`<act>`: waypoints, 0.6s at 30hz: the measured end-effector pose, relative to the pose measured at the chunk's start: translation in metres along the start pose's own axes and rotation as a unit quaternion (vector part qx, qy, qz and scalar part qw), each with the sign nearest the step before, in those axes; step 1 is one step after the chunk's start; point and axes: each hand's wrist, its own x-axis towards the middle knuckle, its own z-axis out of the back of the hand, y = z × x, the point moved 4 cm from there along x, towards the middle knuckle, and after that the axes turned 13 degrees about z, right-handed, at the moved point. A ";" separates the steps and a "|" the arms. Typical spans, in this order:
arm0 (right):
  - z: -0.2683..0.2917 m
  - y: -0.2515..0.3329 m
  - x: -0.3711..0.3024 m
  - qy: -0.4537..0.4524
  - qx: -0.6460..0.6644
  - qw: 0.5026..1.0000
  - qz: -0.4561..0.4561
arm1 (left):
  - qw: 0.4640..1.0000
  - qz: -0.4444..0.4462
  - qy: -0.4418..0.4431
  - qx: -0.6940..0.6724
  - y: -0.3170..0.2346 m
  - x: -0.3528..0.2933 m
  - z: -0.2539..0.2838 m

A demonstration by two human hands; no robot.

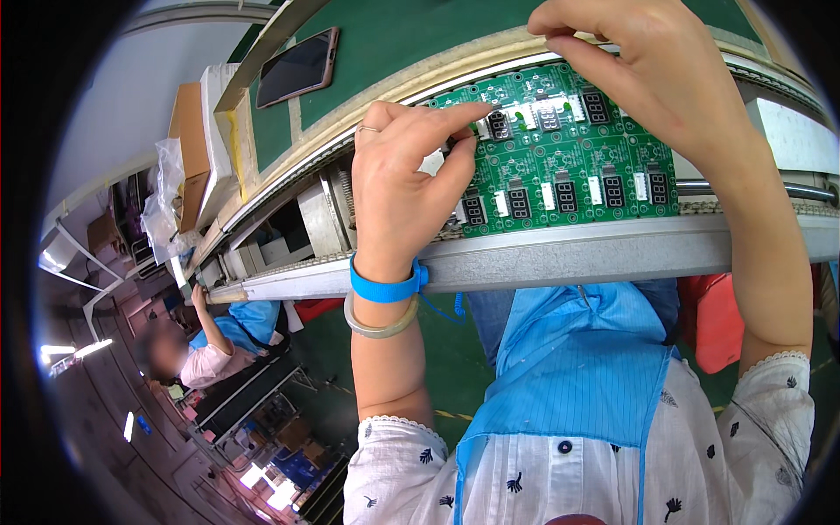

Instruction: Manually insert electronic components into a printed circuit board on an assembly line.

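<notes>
A green circuit board lies in the metal rail frame in front of me, carrying rows of black digit displays and white connectors. My left hand is over the board's left end. Its thumb and forefinger are closed around a dark digit display, mostly hidden by the fingers, and the forefinger tip reaches beside another digit display. My right hand hangs above the board's far right part. Its thumb and forefinger are bent together over the far rail; whatever lies between them cannot be made out.
A dark phone lies on the green surface beyond the far rail. The near metal rail runs between the board and my body. Left stand a cardboard box and clear plastic wrap. Another person sits farther left.
</notes>
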 end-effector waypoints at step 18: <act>-0.002 -0.002 -0.002 -0.011 0.004 1.000 0.019 | 1.000 0.003 -0.004 0.001 0.001 0.001 -0.001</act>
